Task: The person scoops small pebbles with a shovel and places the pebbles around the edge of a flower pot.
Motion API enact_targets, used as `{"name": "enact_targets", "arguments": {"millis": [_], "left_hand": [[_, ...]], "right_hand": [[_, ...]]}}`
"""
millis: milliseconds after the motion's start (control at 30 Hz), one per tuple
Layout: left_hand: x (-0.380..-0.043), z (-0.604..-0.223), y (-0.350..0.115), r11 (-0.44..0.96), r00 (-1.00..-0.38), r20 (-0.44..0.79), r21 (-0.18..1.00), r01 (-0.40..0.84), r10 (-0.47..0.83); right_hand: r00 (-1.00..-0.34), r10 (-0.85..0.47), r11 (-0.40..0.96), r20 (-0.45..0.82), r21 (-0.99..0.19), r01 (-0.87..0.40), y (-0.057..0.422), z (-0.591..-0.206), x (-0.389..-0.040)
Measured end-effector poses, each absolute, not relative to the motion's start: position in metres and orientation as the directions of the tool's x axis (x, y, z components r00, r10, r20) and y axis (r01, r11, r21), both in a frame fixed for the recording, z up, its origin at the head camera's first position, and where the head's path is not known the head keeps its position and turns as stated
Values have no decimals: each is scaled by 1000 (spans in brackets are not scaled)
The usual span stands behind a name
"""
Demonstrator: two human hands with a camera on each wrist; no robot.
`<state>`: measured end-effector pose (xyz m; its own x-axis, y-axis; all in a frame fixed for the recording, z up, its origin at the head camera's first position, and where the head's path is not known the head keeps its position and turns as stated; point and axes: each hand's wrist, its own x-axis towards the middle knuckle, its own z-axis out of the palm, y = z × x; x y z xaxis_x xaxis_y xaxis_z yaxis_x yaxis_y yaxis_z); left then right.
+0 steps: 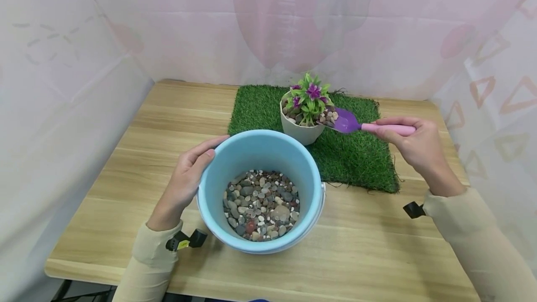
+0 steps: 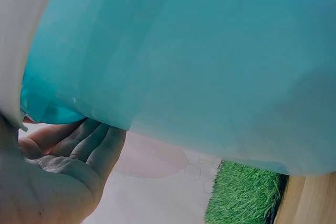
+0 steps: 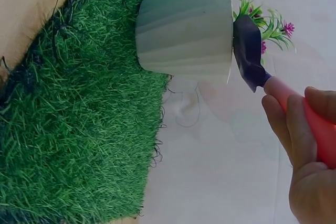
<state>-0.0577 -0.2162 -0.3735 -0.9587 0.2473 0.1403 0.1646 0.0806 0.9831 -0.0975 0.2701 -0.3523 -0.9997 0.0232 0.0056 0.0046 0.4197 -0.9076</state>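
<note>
My right hand (image 1: pixel 413 141) grips the pink handle of a purple trowel (image 1: pixel 346 120). Pebbles (image 1: pixel 328 116) lie on its blade, which is at the rim of a white plant pot (image 1: pixel 305 133). Seen from the right wrist, the trowel (image 3: pixel 251 51) overlaps the pot's (image 3: pixel 186 32) mouth, beside the purple-flowered plant (image 3: pixel 273 30). Pebbles show inside the pot around the stems. My left hand (image 1: pixel 189 171) holds the light blue bucket (image 1: pixel 261 138) at its left rim, thumb on top and fingers along the outer wall. Several mixed stones (image 1: pixel 262 206) cover the bucket's bottom.
Under the pot lies a green artificial grass mat (image 1: pixel 356 162), at the back of the wooden table (image 1: pixel 356 255). The bucket's white handle (image 1: pixel 322 199) hangs down on its right. Printed fabric walls (image 1: pixel 189 36) stand behind and at both sides.
</note>
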Motion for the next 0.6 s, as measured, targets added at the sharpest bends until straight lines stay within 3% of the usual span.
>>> {"name": "enact_targets", "arguments": {"millis": [367,600], "left_hand": [[-57,-372,-215,85,-961,138,983,162,240],[-57,-372,-216,89,-961,136,983,161,240]], "right_hand": [[-990,-8,623,142,-773,-116,254,-331,-123],[-991,-87,718,103,-682,-134,239,-310,-136]]}}
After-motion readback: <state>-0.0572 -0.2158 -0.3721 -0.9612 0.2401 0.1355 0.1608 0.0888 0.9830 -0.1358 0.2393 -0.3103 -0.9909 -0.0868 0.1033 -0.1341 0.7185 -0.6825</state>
